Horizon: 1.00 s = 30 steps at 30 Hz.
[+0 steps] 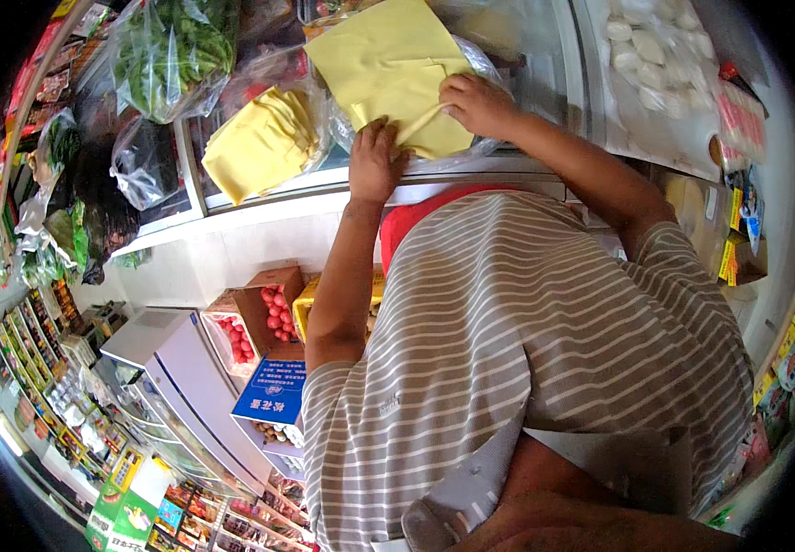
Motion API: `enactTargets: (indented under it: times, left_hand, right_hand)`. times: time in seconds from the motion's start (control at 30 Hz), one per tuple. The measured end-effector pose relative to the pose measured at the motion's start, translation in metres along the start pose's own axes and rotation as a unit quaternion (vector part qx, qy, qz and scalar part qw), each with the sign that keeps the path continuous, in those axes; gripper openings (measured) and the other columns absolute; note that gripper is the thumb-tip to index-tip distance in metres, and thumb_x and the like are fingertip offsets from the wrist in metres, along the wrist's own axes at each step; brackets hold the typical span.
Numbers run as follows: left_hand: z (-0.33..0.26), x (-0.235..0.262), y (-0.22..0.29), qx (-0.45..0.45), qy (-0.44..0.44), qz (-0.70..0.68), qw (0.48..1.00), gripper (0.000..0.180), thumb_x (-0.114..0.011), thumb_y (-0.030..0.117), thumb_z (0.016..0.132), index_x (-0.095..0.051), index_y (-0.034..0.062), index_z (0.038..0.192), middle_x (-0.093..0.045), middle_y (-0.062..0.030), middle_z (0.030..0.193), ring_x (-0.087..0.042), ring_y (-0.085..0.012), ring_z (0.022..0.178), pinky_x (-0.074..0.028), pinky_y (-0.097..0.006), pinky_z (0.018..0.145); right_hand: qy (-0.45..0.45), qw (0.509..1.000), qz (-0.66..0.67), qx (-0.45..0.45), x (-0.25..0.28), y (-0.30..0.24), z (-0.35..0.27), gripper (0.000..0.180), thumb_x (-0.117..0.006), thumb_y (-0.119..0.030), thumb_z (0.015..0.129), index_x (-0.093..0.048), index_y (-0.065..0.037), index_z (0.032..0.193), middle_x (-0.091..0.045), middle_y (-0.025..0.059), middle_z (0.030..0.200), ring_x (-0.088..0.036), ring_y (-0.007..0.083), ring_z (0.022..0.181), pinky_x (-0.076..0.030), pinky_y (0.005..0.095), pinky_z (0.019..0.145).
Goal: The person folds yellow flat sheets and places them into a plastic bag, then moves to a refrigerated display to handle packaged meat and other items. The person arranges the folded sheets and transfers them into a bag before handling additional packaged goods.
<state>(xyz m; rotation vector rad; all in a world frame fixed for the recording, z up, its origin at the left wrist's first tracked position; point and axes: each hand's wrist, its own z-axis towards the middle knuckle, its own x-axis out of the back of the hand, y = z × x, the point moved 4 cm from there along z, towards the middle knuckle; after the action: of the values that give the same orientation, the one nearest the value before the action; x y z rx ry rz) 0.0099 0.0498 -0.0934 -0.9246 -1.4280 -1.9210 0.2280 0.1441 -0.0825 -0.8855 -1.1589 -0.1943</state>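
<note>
Sheets (388, 64), thin, yellow, folded, lie under both hands.

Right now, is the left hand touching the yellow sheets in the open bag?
Touching. The head view shows the left hand pressed flat on the yellow sheets, while the right hand pinches a sheet's edge.

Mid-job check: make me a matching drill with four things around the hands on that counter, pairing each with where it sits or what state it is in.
Things:
1. left hand
2. right hand
3. clear plastic bag of green leafy vegetables
4. open cardboard box of red round fruit

Places or states:
A. below the counter, beside a white appliance
B. pinching a folded edge of the large thin yellow sheets
C. upper left, on the counter's glass top
D. pressed flat on the near edge of the yellow sheets

Pairs: 1-D, 2-B, 3-C, 4-A
</note>
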Motion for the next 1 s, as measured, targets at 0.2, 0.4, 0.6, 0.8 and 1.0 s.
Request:
enactTargets:
  times: [0.2, 0.4, 0.6, 0.8, 1.0]
  left_hand:
    - [-0.032, 0.054, -0.055, 0.223, 0.116, -0.201, 0.947, 0.029, -0.069, 0.017, 0.093, -0.064, 0.0023, 0.117, -0.067, -0.0156, 0.106, -0.064, -0.0273, 0.094, -0.05, -0.034, 0.088]
    - [-0.027, 0.213, -0.119, 0.22, 0.253, -0.141, 0.931, 0.033, -0.066, 0.023, 0.098, -0.06, -0.0027, 0.118, -0.067, -0.0128, 0.101, -0.062, -0.0186, 0.087, -0.051, -0.031, 0.079]
    - [-0.025, 0.181, -0.075, 0.123, 0.263, 0.073, 0.954, 0.034, -0.078, 0.011, 0.086, -0.064, -0.002, 0.115, -0.067, -0.0168, 0.112, -0.065, -0.0317, 0.103, -0.05, -0.043, 0.093]
    - [0.003, 0.015, 0.007, -0.109, -0.078, -0.007, 0.991, 0.025, -0.059, 0.005, 0.083, -0.069, 0.0056, 0.106, -0.067, -0.0145, 0.114, -0.062, -0.0348, 0.107, -0.052, -0.044, 0.092]
    - [0.029, 0.005, -0.015, -0.106, -0.13, -0.04, 0.985, 0.019, -0.062, 0.011, 0.086, -0.067, 0.0063, 0.105, -0.067, -0.0189, 0.103, -0.062, -0.0403, 0.097, -0.051, -0.047, 0.084]
  right_hand:
    - [-0.001, 0.999, 0.044, -0.003, 0.041, -0.059, 0.078, 0.027, -0.056, -0.032, 0.099, -0.06, -0.009, 0.113, -0.069, 0.0158, 0.106, -0.067, 0.0353, 0.096, -0.052, 0.0478, 0.081]
    - [0.047, 0.968, 0.242, 0.047, -0.008, -0.119, 0.204, 0.029, -0.061, -0.03, 0.097, -0.062, -0.007, 0.114, -0.069, 0.0134, 0.099, -0.067, 0.0316, 0.093, -0.052, 0.0412, 0.08]
    - [-0.026, 0.985, 0.171, 0.006, 0.002, -0.07, 0.154, 0.026, -0.064, -0.027, 0.093, -0.062, -0.006, 0.107, -0.066, 0.0149, 0.093, -0.066, 0.0304, 0.088, -0.052, 0.0417, 0.078]
    - [-0.073, 0.987, 0.038, -0.14, 0.007, 0.035, -0.03, 0.031, -0.061, -0.002, 0.079, -0.064, -0.009, 0.11, -0.062, 0.0152, 0.107, -0.062, 0.0341, 0.104, -0.051, 0.0452, 0.084]
    - [-0.088, 0.981, 0.018, -0.174, 0.007, 0.008, -0.046, 0.034, -0.071, -0.011, 0.08, -0.064, -0.012, 0.112, -0.058, 0.0082, 0.12, -0.061, 0.0296, 0.111, -0.053, 0.0439, 0.089]
